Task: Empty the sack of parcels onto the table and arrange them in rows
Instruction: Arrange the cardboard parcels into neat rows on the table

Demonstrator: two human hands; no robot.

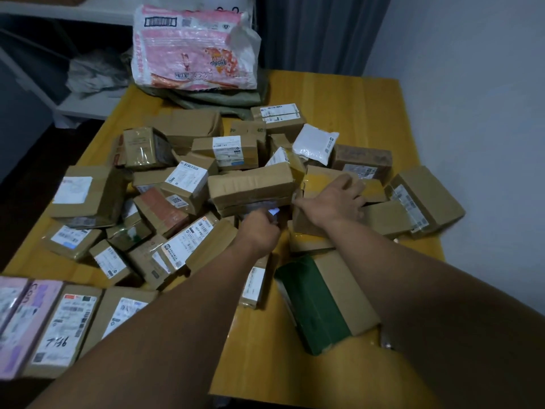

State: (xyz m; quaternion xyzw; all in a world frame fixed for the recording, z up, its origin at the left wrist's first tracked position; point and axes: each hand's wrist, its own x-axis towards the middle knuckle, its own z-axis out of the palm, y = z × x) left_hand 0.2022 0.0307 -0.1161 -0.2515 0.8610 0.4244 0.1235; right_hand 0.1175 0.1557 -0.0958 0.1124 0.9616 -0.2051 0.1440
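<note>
Filling most of the view, the yellow wooden table (354, 98) carries everything. At its far edge the pink-and-white sack (191, 51) lies slumped on folded green sacks (224, 100), well apart from both hands. A loose heap of cardboard parcels (188, 184) covers the table's middle, with boxes tilted and leaning on each other. Along the near left edge a short row of parcels (65, 326) lies side by side, labels up, with a pink one at its left end. A box wrapped partly in green tape (321, 302) sits near the person, between the 2 forearms. A long plain box (250, 184) lies across the heap, just beyond the left hand (259, 231). The right hand (336, 199) rests palm down with fingers spread on a brown box with yellow tape (321, 175), its thumb stretched toward the end of the long box. A white mailer (315, 143) lies tilted on the heap beyond that hand. The left hand's fingers are curled in at a dark parcel (253, 207) under the long box; the blur hides whether they actually grip it.
</note>
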